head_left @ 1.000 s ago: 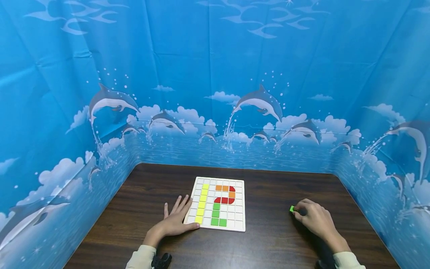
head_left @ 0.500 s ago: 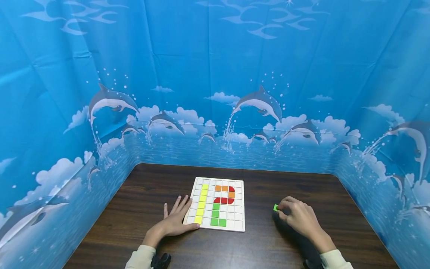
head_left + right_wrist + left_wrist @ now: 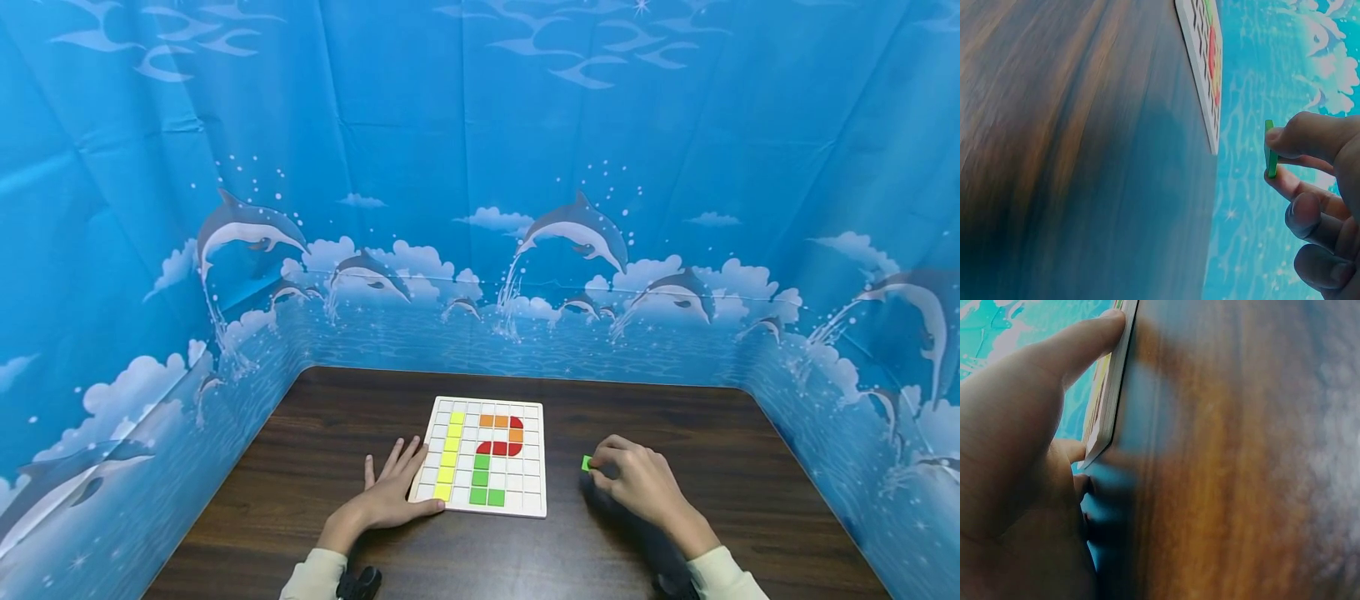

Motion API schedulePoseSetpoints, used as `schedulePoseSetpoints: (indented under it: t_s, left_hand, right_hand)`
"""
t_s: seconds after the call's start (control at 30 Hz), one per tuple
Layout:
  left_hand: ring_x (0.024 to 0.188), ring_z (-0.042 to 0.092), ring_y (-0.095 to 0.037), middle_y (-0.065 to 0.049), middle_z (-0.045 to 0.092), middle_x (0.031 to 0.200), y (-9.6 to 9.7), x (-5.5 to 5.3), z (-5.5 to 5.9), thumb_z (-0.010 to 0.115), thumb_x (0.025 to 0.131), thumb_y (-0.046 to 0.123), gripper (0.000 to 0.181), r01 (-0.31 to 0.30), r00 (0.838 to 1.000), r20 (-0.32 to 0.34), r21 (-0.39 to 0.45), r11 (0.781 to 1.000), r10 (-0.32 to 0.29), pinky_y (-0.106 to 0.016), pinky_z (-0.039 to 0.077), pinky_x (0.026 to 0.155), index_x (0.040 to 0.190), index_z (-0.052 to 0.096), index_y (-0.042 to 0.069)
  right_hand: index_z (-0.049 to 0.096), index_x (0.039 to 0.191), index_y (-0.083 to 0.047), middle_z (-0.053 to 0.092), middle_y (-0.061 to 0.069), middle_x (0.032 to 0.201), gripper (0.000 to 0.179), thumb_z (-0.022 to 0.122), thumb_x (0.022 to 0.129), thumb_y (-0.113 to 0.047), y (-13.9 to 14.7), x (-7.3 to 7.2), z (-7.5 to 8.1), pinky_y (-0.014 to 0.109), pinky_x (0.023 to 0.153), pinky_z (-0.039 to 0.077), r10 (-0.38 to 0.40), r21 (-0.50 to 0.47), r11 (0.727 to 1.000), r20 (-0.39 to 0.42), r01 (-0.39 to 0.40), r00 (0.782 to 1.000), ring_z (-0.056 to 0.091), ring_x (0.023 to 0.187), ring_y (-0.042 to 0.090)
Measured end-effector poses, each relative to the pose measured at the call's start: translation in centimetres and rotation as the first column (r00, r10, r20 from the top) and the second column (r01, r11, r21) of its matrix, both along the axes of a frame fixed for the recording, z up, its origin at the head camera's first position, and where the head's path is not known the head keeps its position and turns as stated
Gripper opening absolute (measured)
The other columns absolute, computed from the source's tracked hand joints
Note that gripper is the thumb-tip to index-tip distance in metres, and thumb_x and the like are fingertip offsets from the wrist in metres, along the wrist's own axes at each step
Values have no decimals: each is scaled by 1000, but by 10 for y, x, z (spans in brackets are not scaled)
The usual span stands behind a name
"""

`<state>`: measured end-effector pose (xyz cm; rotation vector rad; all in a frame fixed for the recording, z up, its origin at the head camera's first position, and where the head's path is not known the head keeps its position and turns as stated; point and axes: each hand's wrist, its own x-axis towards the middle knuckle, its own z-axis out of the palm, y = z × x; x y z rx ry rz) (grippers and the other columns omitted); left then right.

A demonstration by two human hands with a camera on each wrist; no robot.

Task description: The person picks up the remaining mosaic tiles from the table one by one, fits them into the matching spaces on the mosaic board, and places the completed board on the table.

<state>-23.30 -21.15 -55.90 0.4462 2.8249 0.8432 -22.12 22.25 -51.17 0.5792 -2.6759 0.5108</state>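
Note:
A white grid board [image 3: 525,478] lies on the dark wooden table, with yellow, orange, red and green tiles set in its squares. My left hand [image 3: 382,497] is spread at the board's near left corner. Its thumb rests on the near edge and its straight fingers lie along the left side. To the right of the board, my right hand [image 3: 637,477] pinches a green square tile [image 3: 587,462] between thumb and fingers. The right wrist view shows this tile [image 3: 1271,149] edge-on, held above the table and apart from the board.
The wooden table [image 3: 480,554] reaches to a blue curtain [image 3: 405,150] printed with dolphins and clouds, which encloses its back and sides. Dark wrist cameras sit at both cuffs, the left camera [image 3: 360,582] being the plainer one.
My right hand has moved left across the table toward the board, carrying the green tile. The left hand and the board stay where they were.

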Motion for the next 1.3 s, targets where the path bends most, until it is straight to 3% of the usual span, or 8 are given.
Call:
schedulePoseSetpoints:
  t_s: [0.13, 0.27, 0.43, 0.6, 0.77, 0.93, 1.13, 1.3]
  left_hand:
    - [167, -1, -43, -11, 13, 181, -1, 0, -4, 68, 87, 78, 112, 1, 1000, -22, 14, 1000, 0, -82, -19, 116, 172, 24, 19]
    - [166, -2, -45, -14, 14, 180, 0, 3, 3, 70, 88, 74, 111, 14, 1000, -20, 41, 999, -13, -84, -21, 114, 171, 26, 15]
    - [166, 1, -45, -16, 15, 180, 1, 3, 7, 73, 89, 70, 110, 5, 1000, -2, -3, 1000, -5, -83, -18, 116, 170, 27, 11]
    - [166, 0, -45, -14, 13, 180, -1, 0, -1, 70, 88, 74, 112, 6, 1000, -8, -1, 1000, -6, -83, -19, 115, 171, 24, 15]
    - [166, -3, -45, -13, 13, 180, -2, -1, -5, 67, 87, 79, 113, 13, 999, -33, 38, 999, -12, -83, -22, 113, 172, 24, 18]
    - [166, -1, -44, -12, 12, 181, -3, -5, -11, 68, 87, 78, 113, 4, 1000, -27, 17, 1000, -4, -82, -21, 116, 172, 23, 19]
    - [166, -1, -45, -13, 15, 180, -2, -1, -5, 68, 87, 78, 112, 10, 999, -39, 36, 999, -9, -83, -22, 114, 171, 25, 18]
    - [166, 3, -44, -14, 15, 180, 0, 1, 2, 72, 88, 72, 111, -8, 1000, -10, -22, 1000, 8, -83, -15, 118, 171, 25, 15]
  right_hand:
    - [82, 86, -25, 73, -11, 100, 11, 91, 85, -20, -9, 0, 1, 20, 47, 29, 19, 1, 1000, 7, -19, 1000, 41, 58, -5]
    - [82, 86, -26, 73, -11, 100, 11, 91, 84, -20, -18, 0, 2, 18, 46, 28, 61, -3, 998, -19, -61, 998, 39, 56, -7]
    - [82, 86, -24, 73, -11, 98, 11, 91, 83, -19, -27, -1, 1, 17, 48, 32, 99, -1, 995, -44, -99, 994, 46, 61, -6]
    - [83, 86, -23, 74, -9, 99, 8, 90, 85, -19, -37, -2, 2, 17, 51, 37, 117, -6, 993, -30, -117, 993, 55, 65, -4]
    - [83, 88, -22, 74, -8, 101, 6, 89, 87, -20, -46, -3, 1, 18, 49, 34, 143, -4, 990, -19, -143, 990, 51, 63, -5]
    - [84, 88, -21, 75, -7, 102, 4, 88, 88, -21, -56, -3, -1, 18, 49, 34, 159, 0, 987, -5, -159, 987, 51, 64, -4]
    - [83, 87, -24, 76, -7, 104, 6, 88, 87, -21, -68, -2, -5, 17, 50, 36, 195, -1, 981, -1, -195, 981, 58, 65, 0]
    - [83, 86, -23, 76, -7, 102, 5, 87, 87, -20, -77, -3, -8, 17, 51, 36, 217, 10, 976, 13, -217, 976, 64, 69, 7]
